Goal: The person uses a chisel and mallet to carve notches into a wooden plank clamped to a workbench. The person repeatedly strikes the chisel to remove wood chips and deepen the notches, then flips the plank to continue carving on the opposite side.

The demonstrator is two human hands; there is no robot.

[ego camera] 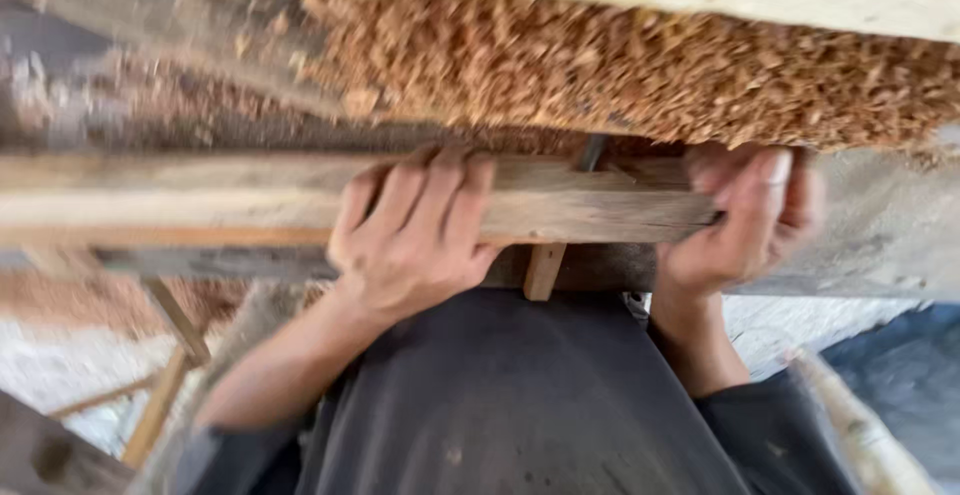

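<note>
The left hand (415, 240) curls its grip closed over a long wooden plank (200, 203) running from nine o'clock; at three o'clock the right hand (745, 220) clasps the plank's end; wood shavings (620, 65) heap at twelve o'clock.

no pkgs, labels, signs, screens visible

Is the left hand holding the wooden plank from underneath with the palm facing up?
No, the left hand lies over the top of the wooden plank, fingers curled across its upper face and knuckles showing.
</note>
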